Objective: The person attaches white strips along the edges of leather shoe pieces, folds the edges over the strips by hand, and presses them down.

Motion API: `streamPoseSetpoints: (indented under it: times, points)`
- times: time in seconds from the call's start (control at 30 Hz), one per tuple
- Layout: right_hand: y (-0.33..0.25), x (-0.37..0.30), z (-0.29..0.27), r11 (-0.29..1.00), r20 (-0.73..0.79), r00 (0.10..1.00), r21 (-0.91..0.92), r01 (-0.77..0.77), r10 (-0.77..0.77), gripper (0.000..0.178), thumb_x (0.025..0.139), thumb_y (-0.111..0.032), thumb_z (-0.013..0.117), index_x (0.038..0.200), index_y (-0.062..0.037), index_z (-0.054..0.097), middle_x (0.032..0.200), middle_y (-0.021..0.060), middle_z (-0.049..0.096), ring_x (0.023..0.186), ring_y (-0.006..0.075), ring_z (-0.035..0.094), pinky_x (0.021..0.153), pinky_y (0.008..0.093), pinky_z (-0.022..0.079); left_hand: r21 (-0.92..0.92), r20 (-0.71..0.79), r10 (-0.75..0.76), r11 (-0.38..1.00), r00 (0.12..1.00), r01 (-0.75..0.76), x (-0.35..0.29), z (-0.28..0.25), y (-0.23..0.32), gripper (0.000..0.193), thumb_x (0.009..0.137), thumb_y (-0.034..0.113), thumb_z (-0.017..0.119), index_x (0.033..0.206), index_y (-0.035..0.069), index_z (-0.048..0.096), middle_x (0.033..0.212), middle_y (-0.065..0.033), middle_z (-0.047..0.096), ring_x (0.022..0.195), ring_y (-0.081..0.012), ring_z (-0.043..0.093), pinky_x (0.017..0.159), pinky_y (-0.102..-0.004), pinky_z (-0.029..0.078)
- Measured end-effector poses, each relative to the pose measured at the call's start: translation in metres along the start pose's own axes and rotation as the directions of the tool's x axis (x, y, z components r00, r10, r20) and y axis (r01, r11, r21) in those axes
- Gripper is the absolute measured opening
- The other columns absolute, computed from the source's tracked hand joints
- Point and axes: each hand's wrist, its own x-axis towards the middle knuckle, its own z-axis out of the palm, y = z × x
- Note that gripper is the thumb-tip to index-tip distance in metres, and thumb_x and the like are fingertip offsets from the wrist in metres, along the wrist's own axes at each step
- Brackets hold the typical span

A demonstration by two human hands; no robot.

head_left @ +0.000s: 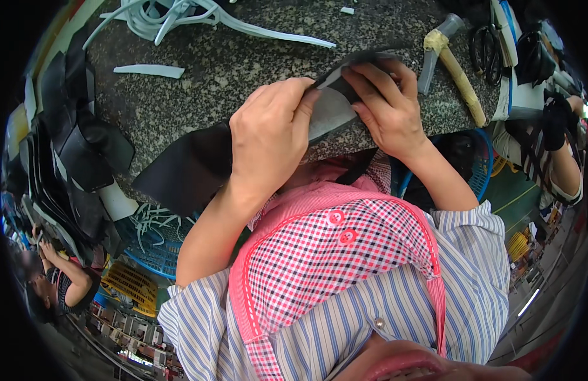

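A black leather-like piece (187, 166) with a grey inner face is bent between my two hands at the table's near edge. My left hand (271, 130) is closed on its middle, thumb on the near side. The fingers of my right hand (390, 105) curl over the raised far edge, and the thumb presses against the grey side. On the left the piece droops past my left wrist, over the table's edge. My fingers hide part of the folded edge.
White strips (173, 19) lie on the speckled tabletop (198, 95). A hammer (456, 70) with a tape-wrapped handle is at right, near black scissors (486, 52). Black pieces (84, 140) hang at left. Blue baskets (155, 254) stand below. Other people work at both sides.
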Motion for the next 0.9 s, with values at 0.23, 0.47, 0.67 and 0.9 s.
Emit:
streamPoseSetpoints:
  times: [0.23, 0.47, 0.67, 0.9]
  points:
    - [0.001, -0.009, 0.004, 0.994, 0.085, 0.995, -0.102, -0.048, 0.057, 0.036, 0.069, -0.022, 0.07, 0.103, -0.0102, 0.065, 0.117, 0.0063, 0.054, 0.112, 0.0301, 0.045, 0.089, 0.0427, 0.035, 0.343, 0.121, 0.434, 0.826, 0.893, -0.448, -0.005, 0.013, -0.003, 0.02, 0.067, 0.004, 0.057, 0.085, -0.005, 0.06, 0.103, -0.0193, 0.061, 0.083, -0.0215, 0.059, 0.067, -0.0275, 0.051]
    - [-0.002, 0.0, -0.017, 0.836, 0.119, 0.946, 0.446, -0.321, 0.3, 0.032, 0.079, -0.026, 0.066, 0.105, -0.0062, 0.063, 0.108, 0.0056, 0.06, 0.093, 0.0195, 0.056, 0.075, 0.0323, 0.042, 0.587, 0.275, 0.397, 0.652, 0.876, -0.48, -0.007, 0.02, 0.007, 0.009, 0.075, 0.013, 0.055, 0.078, 0.005, 0.054, 0.112, -0.0173, 0.06, 0.084, -0.0185, 0.056, 0.058, -0.0217, 0.044]
    - [0.03, 0.036, -0.034, 0.178, 0.591, 0.601, 0.617, -0.766, 0.538, 0.024, 0.084, -0.024, 0.066, 0.092, -0.0024, 0.059, 0.078, -0.0007, 0.061, 0.068, 0.0033, 0.053, 0.059, 0.0203, 0.042, 0.542, 0.253, 0.478, 0.65, 0.841, -0.532, -0.002, 0.024, -0.001, 0.014, 0.07, 0.011, 0.057, 0.073, 0.012, 0.044, 0.117, -0.0111, 0.058, 0.073, -0.0127, 0.051, 0.053, -0.0221, 0.043]
    - [0.016, 0.044, -0.044, 0.21, 0.622, 0.578, 0.564, -0.799, 0.528, 0.018, 0.079, -0.017, 0.07, 0.079, -0.0063, 0.056, 0.072, -0.0037, 0.056, 0.068, 0.0032, 0.051, 0.063, 0.0197, 0.041, 0.57, 0.288, 0.434, 0.638, 0.853, -0.517, -0.005, 0.024, 0.001, 0.011, 0.072, 0.012, 0.056, 0.075, 0.011, 0.046, 0.122, -0.0123, 0.057, 0.08, -0.0146, 0.052, 0.054, -0.0221, 0.041]
